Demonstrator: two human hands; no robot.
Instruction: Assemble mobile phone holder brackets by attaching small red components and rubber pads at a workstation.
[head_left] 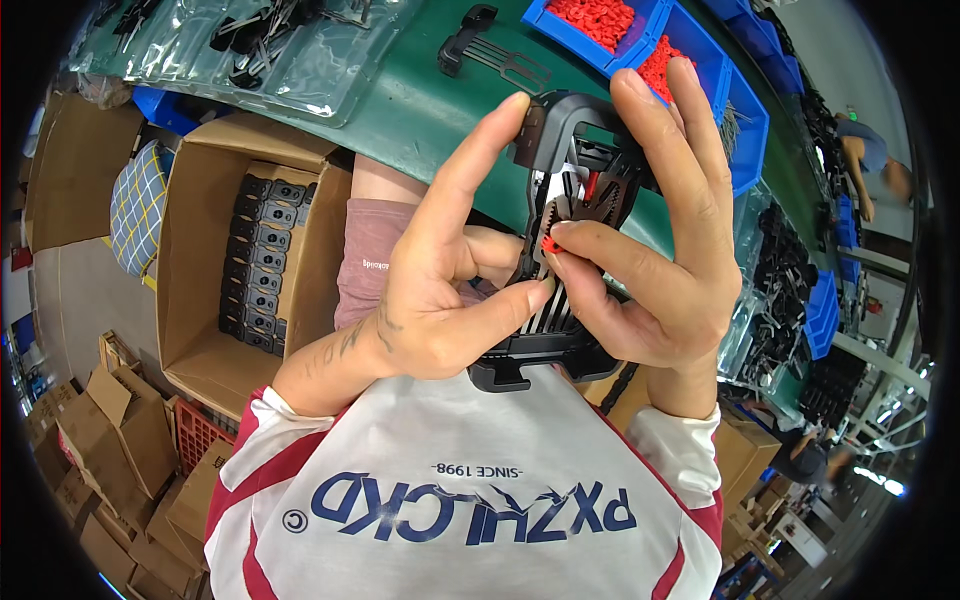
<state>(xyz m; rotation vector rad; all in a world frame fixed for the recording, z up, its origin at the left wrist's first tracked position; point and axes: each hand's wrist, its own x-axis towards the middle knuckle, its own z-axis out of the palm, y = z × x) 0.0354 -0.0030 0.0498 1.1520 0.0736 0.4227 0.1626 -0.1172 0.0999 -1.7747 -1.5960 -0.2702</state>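
Note:
In front of my chest is a black plastic holder [530, 348] with a long open frame, toothed strips and metal bars inside. My left hand [425, 290] grips it from the left, index finger along the upper corner and thumb on the lower side. A small red plastic piece [549, 244] is pinched between the thumb and index finger of my right hand [675, 240], inside the frame. Its other fingers stretch up along the frame's right side. Another red part [591, 186] sits higher in the holder. My fingertips partly hide the red piece's contact with the mechanism.
A similar black bracket with prongs [480, 48] lies on the green tabletop [395, 130]. Blue bins [745, 150] with red pieces stand beyond my right hand. Plastic sheeting [335, 85] bears black parts. A cardboard box [190, 300] at left holds rows of black parts. People are far right.

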